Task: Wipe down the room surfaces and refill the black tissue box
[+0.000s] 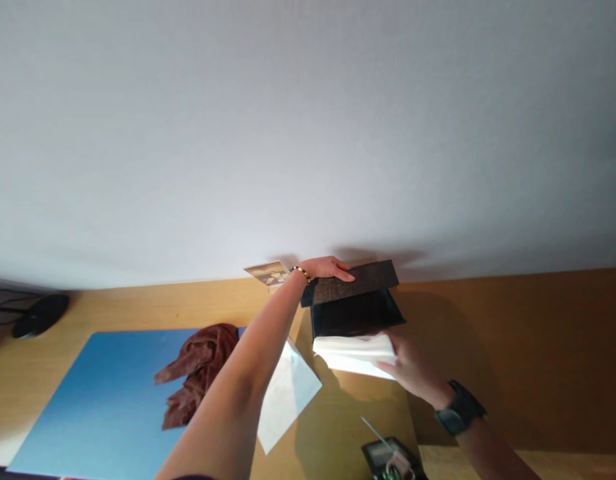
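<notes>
My left hand (325, 268), a beaded bracelet on its wrist, grips the upper edge of a dark brown textured flap (361, 282). Its thumb lies on the front and the other fingers are mostly hidden. Below that flap is an open black case or box (355, 315); I cannot tell which. At its near side, my right hand (411, 367) holds a folded stack of white paper (355, 353) by the right end. A loose white sheet (291, 393) lies left of it, partly covered by my left forearm.
On the wooden desk (348, 407), a brown crumpled cloth (205, 363) rests on a blue mat (108, 393). A small picture card (271, 273) leans by the wall (308, 133). A black round base (41, 315) stands far left. A dark item with keys (393, 460) lies near the front.
</notes>
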Tool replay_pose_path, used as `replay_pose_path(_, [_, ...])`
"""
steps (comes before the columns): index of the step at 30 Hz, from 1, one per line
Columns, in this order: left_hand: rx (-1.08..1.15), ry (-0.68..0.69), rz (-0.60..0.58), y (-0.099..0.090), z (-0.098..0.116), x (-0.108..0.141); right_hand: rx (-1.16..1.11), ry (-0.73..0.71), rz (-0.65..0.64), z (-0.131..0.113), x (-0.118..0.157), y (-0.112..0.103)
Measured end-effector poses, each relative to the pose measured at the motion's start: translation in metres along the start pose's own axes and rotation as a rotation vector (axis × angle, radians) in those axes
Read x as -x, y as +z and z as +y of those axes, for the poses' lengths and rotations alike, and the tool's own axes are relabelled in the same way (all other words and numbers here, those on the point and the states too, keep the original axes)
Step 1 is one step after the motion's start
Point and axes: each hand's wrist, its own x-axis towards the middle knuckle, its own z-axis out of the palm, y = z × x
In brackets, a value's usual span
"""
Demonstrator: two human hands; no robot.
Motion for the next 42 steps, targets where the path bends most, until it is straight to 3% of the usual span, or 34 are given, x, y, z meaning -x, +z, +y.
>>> replay_pose_path(4, [-0.505, -0.023, 0.357, 0.005, 0.013, 0.017, -0.384, 0.253, -0.102, -0.002, 0.025, -0.013])
replay_pose_path(9, [-0.684, 0.078, 0.725, 0.037, 0.014, 0.054, -0.625, 0.320, -0.054, 0.006, 0.041, -0.021])
replay_pose_path(11, [-0.489, 0.133, 0.829, 0.051, 0.005, 0.071, -0.681, 0.323, -0.051, 0.005, 0.038, -0.024])
replay_pose_path(13, [-0.074, 0.122, 0.818, 0.070, -0.010, 0.087, -0.735, 0.332, -0.049, 0.000, 0.031, -0.027])
replay_pose_path(17, [0.828, -0.071, 0.528, 0.127, -0.037, 0.105, -0.738, 0.311, -0.118, -0.010, 0.010, -0.031])
replay_pose_path(19, [1.108, -0.102, 0.409, 0.154, -0.042, 0.103, -0.686, 0.264, -0.146, -0.014, -0.004, -0.033])
replay_pose_path(21, [1.232, -0.077, 0.381, 0.167, -0.044, 0.102, -0.652, 0.229, -0.143, -0.017, -0.017, -0.034])
replay_pose_path(24, [1.033, -0.109, 0.563, 0.154, -0.056, 0.119, -0.612, 0.211, -0.123, -0.022, -0.023, -0.040])
replay_pose_path(28, [0.055, -0.423, 0.940, 0.120, -0.113, 0.198, -0.515, 0.285, -0.200, -0.028, -0.005, -0.054])
replay_pose_path(29, [-0.196, -0.532, 0.980, 0.116, -0.132, 0.220, -0.507, 0.307, -0.231, -0.028, 0.001, -0.055])
replay_pose_path(31, [-0.499, -0.754, 0.923, 0.117, -0.170, 0.258, -0.509, 0.336, -0.285, -0.027, 0.011, -0.053])
replay_pose_path(34, [-0.494, -0.938, 0.740, 0.129, -0.220, 0.284, -0.544, 0.382, -0.352, -0.013, 0.020, -0.029])
replay_pose_path(37, [-0.435, -0.880, 0.772, 0.130, -0.251, 0.284, -0.585, 0.440, -0.308, 0.018, 0.031, 0.008])
replay_pose_path(40, [-0.374, -0.830, 0.812, 0.105, -0.251, 0.286, -0.461, 0.440, -0.245, 0.052, 0.047, 0.032])
replay_pose_path(42, [-0.281, -0.850, 0.816, 0.075, -0.229, 0.295, -0.267, 0.386, -0.206, 0.067, 0.057, 0.031])
